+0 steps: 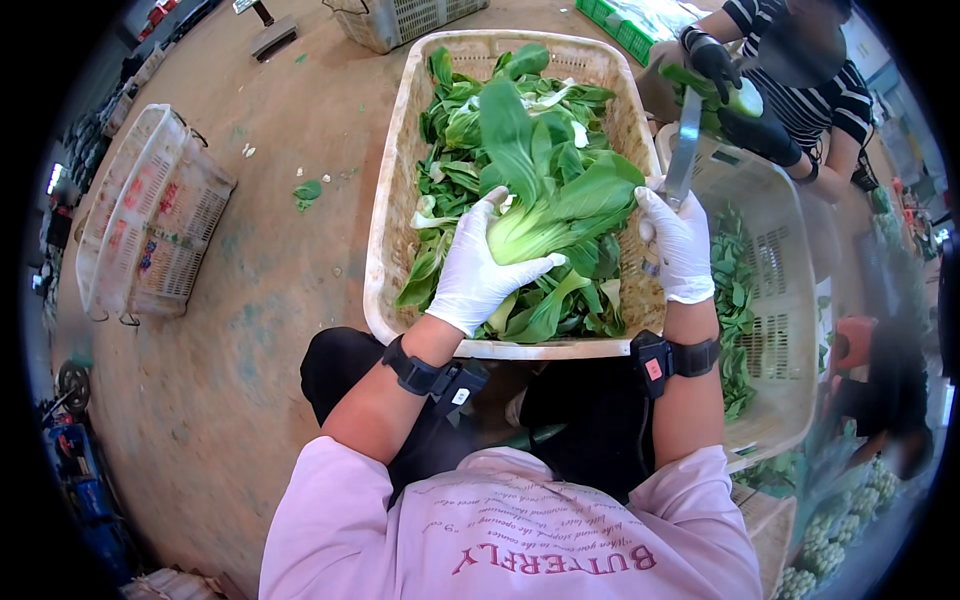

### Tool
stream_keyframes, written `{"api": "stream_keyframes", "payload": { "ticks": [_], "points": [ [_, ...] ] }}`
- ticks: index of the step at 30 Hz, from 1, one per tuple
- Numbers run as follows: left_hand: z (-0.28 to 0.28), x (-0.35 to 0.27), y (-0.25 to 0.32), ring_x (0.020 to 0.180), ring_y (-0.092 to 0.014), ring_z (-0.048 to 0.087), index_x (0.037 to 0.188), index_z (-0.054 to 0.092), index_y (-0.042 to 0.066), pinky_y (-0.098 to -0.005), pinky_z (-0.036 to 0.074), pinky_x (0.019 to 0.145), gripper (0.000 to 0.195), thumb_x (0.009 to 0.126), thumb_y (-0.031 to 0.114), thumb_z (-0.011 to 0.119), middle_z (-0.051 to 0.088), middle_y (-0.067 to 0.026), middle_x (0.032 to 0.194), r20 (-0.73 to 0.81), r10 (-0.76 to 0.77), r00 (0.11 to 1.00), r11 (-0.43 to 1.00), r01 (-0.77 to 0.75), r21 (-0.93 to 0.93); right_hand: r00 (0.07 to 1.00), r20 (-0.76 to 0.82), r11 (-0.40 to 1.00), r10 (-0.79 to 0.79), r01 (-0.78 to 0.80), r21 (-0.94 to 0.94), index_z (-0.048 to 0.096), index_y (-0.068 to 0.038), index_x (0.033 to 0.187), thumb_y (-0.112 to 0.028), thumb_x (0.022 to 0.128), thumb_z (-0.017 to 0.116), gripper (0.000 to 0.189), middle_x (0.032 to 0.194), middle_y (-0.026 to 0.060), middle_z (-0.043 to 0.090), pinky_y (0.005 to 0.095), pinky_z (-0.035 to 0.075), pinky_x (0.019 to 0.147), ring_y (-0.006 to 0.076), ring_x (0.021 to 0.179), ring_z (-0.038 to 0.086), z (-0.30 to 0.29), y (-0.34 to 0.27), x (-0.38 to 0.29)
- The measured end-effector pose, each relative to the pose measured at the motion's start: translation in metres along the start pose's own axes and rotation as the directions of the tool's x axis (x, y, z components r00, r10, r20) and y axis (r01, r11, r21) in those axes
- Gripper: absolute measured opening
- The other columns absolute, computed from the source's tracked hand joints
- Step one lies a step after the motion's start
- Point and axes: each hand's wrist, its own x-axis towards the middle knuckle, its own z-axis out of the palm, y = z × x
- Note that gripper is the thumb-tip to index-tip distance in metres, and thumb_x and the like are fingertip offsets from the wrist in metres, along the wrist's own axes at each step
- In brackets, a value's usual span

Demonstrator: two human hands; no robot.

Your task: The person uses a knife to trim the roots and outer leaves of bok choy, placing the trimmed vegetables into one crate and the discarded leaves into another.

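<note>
My left hand (487, 262), in a white glove, holds a head of bok choy (536, 221) by its pale base, with the leaves pointing away and to the right. In my gloved right hand (679, 240) is a knife (684, 154), its broad metal blade pointing up and away from me. The right fingertips are beside the outer leaves; whether they touch them I cannot tell. Under both hands lie many loose green leaves (457, 176) in a large, stained plastic crate (381, 217).
A second crate (802, 300) with leaves stands at the right. Beyond it a co-worker (814, 97) in black gloves holds another vegetable (742, 97). Stacked crates (161, 217) stand at the left, a further crate (405, 19) at the top. A fallen leaf (307, 193) lies on the floor.
</note>
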Motion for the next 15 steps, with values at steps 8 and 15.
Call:
{"api": "stream_keyframes", "payload": {
  "ticks": [8, 15],
  "points": [
    [-0.005, -0.002, 0.001, 0.099, -0.018, 0.059, 0.123, 0.051, 0.0, -0.0296, 0.047, 0.086, 0.061, 0.075, 0.026, 0.077, 0.059, -0.0114, 0.112, -0.029, 0.023, 0.999, 1.0, -0.022, 0.017, 0.998, -0.046, 0.999, 0.031, -0.033, -0.042, 0.056, -0.005, 0.103, -0.017, 0.088, 0.063, 0.02, 0.074, 0.0026, 0.058, 0.0181, 0.035, 0.045, 0.0043, 0.051, 0.046, 0.007, 0.006, 0.002],
    [-0.025, 0.01, -0.003, 0.073, -0.011, 0.062, 0.108, 0.059, 0.011, -0.0212, 0.044, 0.056, 0.052, 0.089, 0.058, 0.046, 0.066, -0.0092, 0.101, 0.195, -0.26, 0.946, 0.487, 0.303, -0.819, 0.993, -0.007, 0.992, -0.116, 0.115, -0.059, 0.045, -0.001, 0.119, -0.002, 0.087, 0.047, 0.032, 0.097, 0.0087, 0.061, 0.0198, 0.042, 0.057, 0.008, 0.063, 0.05, 0.011, 0.002, -0.004]
  ]
}}
